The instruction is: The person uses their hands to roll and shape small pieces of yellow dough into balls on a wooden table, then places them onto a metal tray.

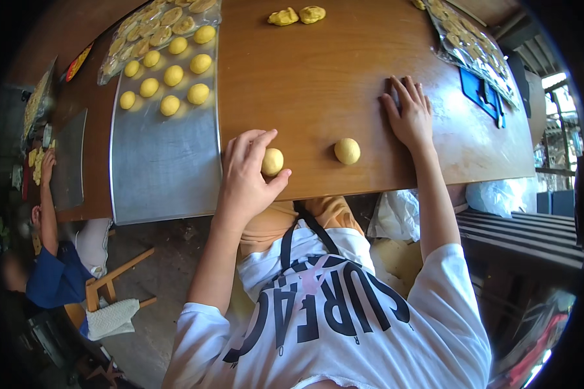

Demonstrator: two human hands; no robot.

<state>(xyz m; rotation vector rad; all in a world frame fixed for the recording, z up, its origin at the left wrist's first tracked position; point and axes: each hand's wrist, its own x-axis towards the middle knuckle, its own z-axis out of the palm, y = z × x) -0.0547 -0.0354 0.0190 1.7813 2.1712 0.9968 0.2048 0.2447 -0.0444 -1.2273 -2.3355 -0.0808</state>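
Note:
My left hand [247, 176] curves around a yellow dough ball [272, 162] on the wooden table, near its front edge; the thumb and fingers are spread about the ball, and a firm grip cannot be made out. Another dough ball [347, 151] rests on the wood between my hands. To its right, my right hand [411, 114] lies palm down, holding nothing, fingers pointing away from me. Several yellow dough balls [173, 76] stand in rows on a metal sheet [165, 165] at the left. Two rough dough lumps [312, 14] lie at the table's far side.
Plastic-covered flat dough rounds [171, 16] lie beyond the balls, with more [467, 41] at the far right. Beside those is a blue board [479, 95] with knives. At the far left, a co-worker's hand [48, 163] is by yellow pieces. A wooden chair [112, 279] stands below.

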